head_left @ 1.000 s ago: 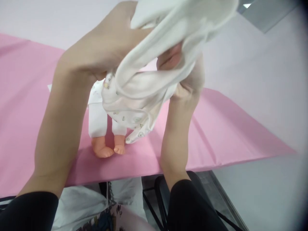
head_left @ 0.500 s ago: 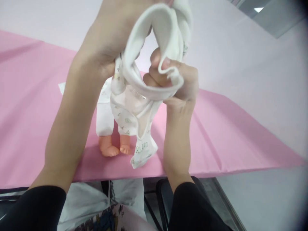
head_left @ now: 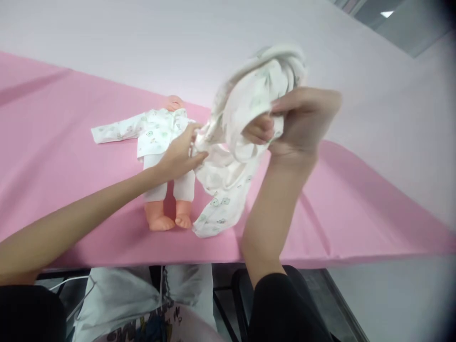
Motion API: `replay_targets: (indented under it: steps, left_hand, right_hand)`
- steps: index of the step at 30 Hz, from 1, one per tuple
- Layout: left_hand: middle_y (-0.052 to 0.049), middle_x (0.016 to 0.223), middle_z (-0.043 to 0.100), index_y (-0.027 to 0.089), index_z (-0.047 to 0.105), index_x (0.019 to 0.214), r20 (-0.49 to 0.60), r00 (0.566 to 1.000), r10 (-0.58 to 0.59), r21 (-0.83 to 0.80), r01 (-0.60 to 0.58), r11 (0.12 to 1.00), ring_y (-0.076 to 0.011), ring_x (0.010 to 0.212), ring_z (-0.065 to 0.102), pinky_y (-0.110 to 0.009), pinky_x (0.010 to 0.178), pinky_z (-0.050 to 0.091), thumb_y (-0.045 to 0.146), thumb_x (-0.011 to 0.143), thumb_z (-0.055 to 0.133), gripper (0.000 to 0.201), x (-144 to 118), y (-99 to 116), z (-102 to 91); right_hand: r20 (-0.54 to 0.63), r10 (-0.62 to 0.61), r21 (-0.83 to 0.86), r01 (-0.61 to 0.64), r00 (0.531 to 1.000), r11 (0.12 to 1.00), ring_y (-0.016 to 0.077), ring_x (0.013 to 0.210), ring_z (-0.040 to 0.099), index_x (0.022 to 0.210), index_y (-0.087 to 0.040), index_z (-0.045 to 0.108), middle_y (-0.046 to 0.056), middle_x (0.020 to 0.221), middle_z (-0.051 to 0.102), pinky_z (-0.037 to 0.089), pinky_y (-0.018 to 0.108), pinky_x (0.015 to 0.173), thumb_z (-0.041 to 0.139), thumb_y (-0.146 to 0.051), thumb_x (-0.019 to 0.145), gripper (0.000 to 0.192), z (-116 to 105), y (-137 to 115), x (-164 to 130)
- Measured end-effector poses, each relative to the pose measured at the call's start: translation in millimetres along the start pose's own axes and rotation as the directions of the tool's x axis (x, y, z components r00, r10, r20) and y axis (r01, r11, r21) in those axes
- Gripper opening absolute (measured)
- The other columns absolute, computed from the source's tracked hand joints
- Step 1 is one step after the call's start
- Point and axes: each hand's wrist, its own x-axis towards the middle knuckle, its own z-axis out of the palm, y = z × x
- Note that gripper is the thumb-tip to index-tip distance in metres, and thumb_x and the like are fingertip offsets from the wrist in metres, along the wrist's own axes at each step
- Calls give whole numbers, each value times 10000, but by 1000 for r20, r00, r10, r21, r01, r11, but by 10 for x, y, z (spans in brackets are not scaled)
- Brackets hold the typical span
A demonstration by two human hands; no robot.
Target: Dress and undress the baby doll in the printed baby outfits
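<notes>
My right hand holds up a white printed baby garment, its thumb pinching the fabric and some fingers showing inside an opening. My left hand grips the garment's left edge between thumb and fingers. The cloth is bunched, and its lower end hangs to the pink surface. Behind my left hand lies a doll in a white printed top and white pants, its bare feet toward me. One sleeve stretches out to the left. My left hand and the garment cover part of the doll's right-hand side.
A pink cover spreads over the table, its front edge close to my body. A pale wall stands behind. Below the edge are a dark chair and a thin white cable.
My left hand has come down and left to the garment's edge, uncovering the doll's top and sleeve. My right hand has moved right and slightly up with the garment, which has turned.
</notes>
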Motion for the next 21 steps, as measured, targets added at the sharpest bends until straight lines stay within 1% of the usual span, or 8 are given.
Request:
replay_targets:
  steps: [3, 5, 7, 10, 12, 14, 17, 21]
  left_hand:
    - [-57, 1100, 628, 226, 479, 1200, 176, 982, -75, 146, 49, 988, -222, 1002, 584, -359, 819, 490, 330, 839, 554, 383, -356, -207, -156]
    - [-41, 997, 657, 205, 569, 1062, 228, 972, -54, 221, 2, 975, -207, 933, 595, -361, 811, 490, 298, 863, 494, 231, -474, -266, -274]
    - [-21, 860, 667, 196, 605, 934, 242, 970, 8, 249, -70, 966, -182, 839, 600, -361, 812, 496, 197, 852, 428, 195, -523, -329, -373]
    - [1, 781, 677, 208, 606, 872, 259, 939, 226, 219, -285, 933, -154, 774, 620, -404, 945, 486, 95, 801, 379, 264, -549, -522, -499]
    - [-4, 854, 705, 232, 620, 860, 295, 873, 388, 215, -456, 864, -154, 832, 646, -411, 1027, 460, 131, 822, 403, 243, -562, -695, -572]
    - [-26, 977, 712, 250, 648, 870, 390, 811, 437, 209, -540, 815, -165, 964, 649, -391, 1035, 468, 184, 859, 425, 233, -572, -836, -630]
    - [-65, 1072, 696, 252, 669, 966, 512, 757, 405, 207, -567, 797, -180, 1092, 614, -396, 1061, 445, 199, 904, 419, 263, -572, -910, -688]
    - [-99, 1260, 618, 222, 621, 1124, 579, 738, 346, 246, -563, 789, -206, 1241, 522, -405, 1093, 392, 166, 913, 412, 302, -580, -809, -713]
  right_hand:
    - [2, 73, -307, -69, 997, 949, 109, 375, 437, 584, -156, 547, -25, 445, 467, 331, 229, 352, 670, -131, 709, 177, -128, -128, -109]
    - [-86, 183, -542, -200, 979, 816, 122, 436, 517, 658, -122, 598, -7, 493, 540, 387, 206, 380, 748, -151, 724, 167, -188, -219, -171]
    - [-218, 187, -643, -284, 958, 711, 104, 462, 528, 673, -113, 612, -4, 524, 564, 384, 176, 389, 770, -161, 730, 175, -237, -295, -239]
    - [-313, 84, -677, -285, 946, 678, 86, 459, 516, 669, -130, 613, -9, 535, 566, 373, 166, 384, 773, -191, 741, 186, -321, -384, -389]
    - [-242, 68, -669, -218, 968, 711, 97, 433, 509, 660, -144, 609, -7, 508, 543, 380, 184, 364, 795, -334, 732, 276, -386, -437, -514]
    - [-161, 103, -647, -184, 981, 740, 109, 405, 500, 692, -157, 626, -6, 502, 527, 395, 207, 339, 807, -497, 680, 385, -438, -485, -620]
    - [-93, 141, -669, -167, 986, 725, 99, 409, 497, 748, -179, 654, -5, 549, 536, 389, 196, 328, 807, -581, 627, 447, -456, -520, -672]
    - [4, 183, -696, -129, 983, 706, 77, 445, 507, 755, -182, 668, -8, 574, 551, 380, 175, 362, 781, -586, 638, 436, -400, -483, -568]
